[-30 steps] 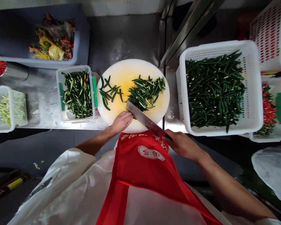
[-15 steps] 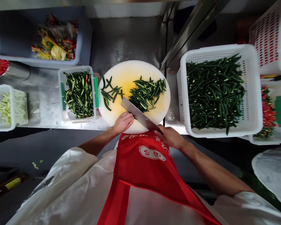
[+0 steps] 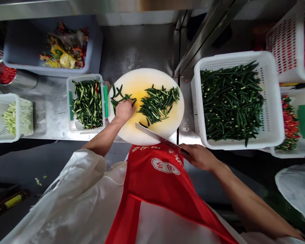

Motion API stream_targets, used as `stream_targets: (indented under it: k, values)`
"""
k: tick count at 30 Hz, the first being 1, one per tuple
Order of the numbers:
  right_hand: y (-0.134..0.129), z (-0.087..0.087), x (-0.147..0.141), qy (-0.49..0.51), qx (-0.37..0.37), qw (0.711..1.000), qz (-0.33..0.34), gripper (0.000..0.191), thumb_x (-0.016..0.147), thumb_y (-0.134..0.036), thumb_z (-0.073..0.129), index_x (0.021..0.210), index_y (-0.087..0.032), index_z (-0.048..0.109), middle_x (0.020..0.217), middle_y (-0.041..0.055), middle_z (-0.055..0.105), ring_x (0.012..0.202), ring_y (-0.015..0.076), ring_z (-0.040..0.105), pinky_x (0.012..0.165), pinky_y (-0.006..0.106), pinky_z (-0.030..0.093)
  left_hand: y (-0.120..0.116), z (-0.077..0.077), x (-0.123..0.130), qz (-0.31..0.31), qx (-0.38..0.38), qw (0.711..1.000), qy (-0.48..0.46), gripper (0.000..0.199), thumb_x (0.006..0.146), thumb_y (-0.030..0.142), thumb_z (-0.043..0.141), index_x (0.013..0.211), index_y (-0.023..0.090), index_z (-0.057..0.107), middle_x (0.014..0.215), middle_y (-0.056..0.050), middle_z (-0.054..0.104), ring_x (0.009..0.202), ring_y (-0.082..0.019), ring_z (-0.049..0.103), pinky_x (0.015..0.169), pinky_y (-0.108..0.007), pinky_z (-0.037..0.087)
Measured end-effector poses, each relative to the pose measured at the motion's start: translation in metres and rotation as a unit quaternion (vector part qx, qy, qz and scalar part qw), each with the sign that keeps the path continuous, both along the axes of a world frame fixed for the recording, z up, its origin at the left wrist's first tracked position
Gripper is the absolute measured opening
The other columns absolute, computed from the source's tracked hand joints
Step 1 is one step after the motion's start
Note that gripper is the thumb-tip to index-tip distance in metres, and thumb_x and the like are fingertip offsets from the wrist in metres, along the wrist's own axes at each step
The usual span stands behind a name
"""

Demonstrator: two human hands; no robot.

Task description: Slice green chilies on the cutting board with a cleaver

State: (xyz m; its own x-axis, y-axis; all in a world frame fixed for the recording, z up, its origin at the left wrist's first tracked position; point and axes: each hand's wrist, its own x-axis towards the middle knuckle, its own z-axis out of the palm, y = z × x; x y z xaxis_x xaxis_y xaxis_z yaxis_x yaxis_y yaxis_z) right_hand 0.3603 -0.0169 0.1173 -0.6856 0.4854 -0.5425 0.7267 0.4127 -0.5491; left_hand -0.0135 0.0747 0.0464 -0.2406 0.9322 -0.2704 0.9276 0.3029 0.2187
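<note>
A round white cutting board lies before me, stained yellow in its middle. My left hand is closed over the whole green chili peppers on the board's left side, and one pepper's dark end pokes out by the fingertips. In my right hand is the handle of a cleaver. Its blade rests low over the board's near edge, pointing left. Just beyond the blade are a few small green pieces. A heap of slit green chilies covers the right half of the board.
Left of the board stands a clear box of cut chilies, with a blue-grey bin of pepper scraps behind. A large white basket of whole green chilies is at right. A steel post rises behind the board.
My left hand has moved up and left from beside the blade to the whole chilies. The cleaver has drawn back toward me and to the right, away from the heap.
</note>
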Motion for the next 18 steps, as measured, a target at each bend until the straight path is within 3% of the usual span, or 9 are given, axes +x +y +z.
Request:
stream_targets:
  k: [2,5,9,11,13,18]
  values:
    - [0.000,-0.006,-0.006,0.000,-0.004,1.000,-0.026,0.030,0.101,-0.041,0.033,0.098,-0.023,0.057,0.086,0.0074,0.070,0.077,0.0226,0.064,0.064,0.030,0.036,-0.006,0.003,-0.003,0.008,0.019,0.999,-0.030,0.010,0.082,0.024,0.059,0.087,0.018,0.066,0.085,-0.010,0.070,0.087,-0.029,0.067,0.078,-0.039,0.049]
    - [0.001,-0.013,-0.013,0.006,-0.013,0.995,-0.094,0.029,0.100,-0.043,0.034,0.094,-0.023,0.054,0.079,0.0056,0.068,0.074,0.0218,0.064,0.063,0.029,0.035,-0.037,-0.001,-0.008,-0.014,0.108,0.989,-0.100,0.014,0.086,0.022,0.056,0.096,0.018,0.065,0.088,-0.006,0.069,0.081,-0.021,0.066,0.077,-0.033,0.051]
    - [-0.001,-0.013,-0.022,-0.003,-0.024,0.989,-0.146,0.026,0.100,-0.042,0.035,0.092,-0.023,0.051,0.079,0.0058,0.068,0.074,0.0224,0.064,0.062,0.029,0.036,-0.092,-0.021,0.002,-0.182,0.190,0.950,-0.168,0.019,0.094,0.027,0.050,0.099,0.017,0.066,0.100,-0.008,0.067,0.095,-0.020,0.062,0.088,-0.035,0.051]
    - [-0.001,-0.008,-0.028,-0.010,-0.025,0.991,-0.129,0.025,0.100,-0.041,0.034,0.093,-0.023,0.050,0.081,0.0062,0.068,0.075,0.0225,0.065,0.061,0.028,0.035,-0.110,-0.034,0.010,-0.233,0.205,0.933,-0.181,0.020,0.096,0.027,0.049,0.099,0.018,0.067,0.104,-0.009,0.067,0.099,-0.020,0.060,0.092,-0.037,0.051]
    - [-0.001,-0.002,-0.032,-0.015,-0.020,0.995,-0.096,0.025,0.101,-0.041,0.034,0.093,-0.023,0.050,0.082,0.0065,0.069,0.075,0.0224,0.065,0.061,0.029,0.034,-0.119,-0.042,0.016,-0.240,0.219,0.928,-0.183,0.019,0.096,0.026,0.050,0.101,0.019,0.067,0.105,-0.009,0.067,0.099,-0.020,0.060,0.091,-0.037,0.052]
    - [0.006,0.020,-0.034,-0.030,-0.028,0.998,-0.043,0.023,0.102,-0.038,0.033,0.098,-0.023,0.050,0.086,0.0066,0.070,0.078,0.0221,0.066,0.062,0.029,0.033,-0.117,-0.047,0.016,-0.238,0.224,0.925,-0.191,0.019,0.096,0.026,0.050,0.098,0.019,0.067,0.103,-0.009,0.067,0.097,-0.019,0.060,0.089,-0.037,0.053]
